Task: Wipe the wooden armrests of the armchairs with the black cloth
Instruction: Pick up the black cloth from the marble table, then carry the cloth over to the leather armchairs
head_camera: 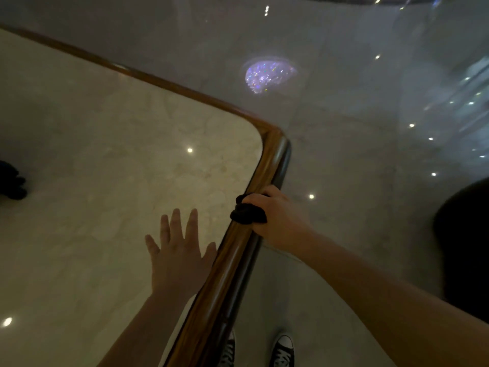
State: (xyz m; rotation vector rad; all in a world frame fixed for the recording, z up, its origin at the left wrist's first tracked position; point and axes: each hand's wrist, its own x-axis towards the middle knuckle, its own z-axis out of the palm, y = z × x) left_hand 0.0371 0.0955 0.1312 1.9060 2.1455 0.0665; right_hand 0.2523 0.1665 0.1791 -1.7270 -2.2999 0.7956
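Polished grey floor (pixel 344 154) fills the upper and right part of the view, with ceiling lights and a sparkly purple patch (pixel 268 75) reflected in it.
Marble tabletop (pixel 105 154), pale and glossy, takes up the left side. Wooden edge trim (pixel 238 250) runs along its far edge and its right edge, meeting at a rounded far-right corner.
Large dark shape (pixel 465 247) at the right frame edge, can't tell what it is.
Right hand (pixel 277 221) is on the trim of the right edge, a bit short of the far-right corner, fingers curled over the rail and closed around the black cloth (pixel 247 211). Cloth is bunched, pressed onto the top of the trim.
Left hand (pixel 177 250) lies flat on the tabletop near the right edge, fingers spread wide, holding nothing; thumb just beside the trim.
Two black-and-white sneakers (pixel 283 350) on the floor at the bottom, one partly behind the trim.
Small dark object (pixel 10 181) on the tabletop at the left frame edge, cut off, unidentifiable.
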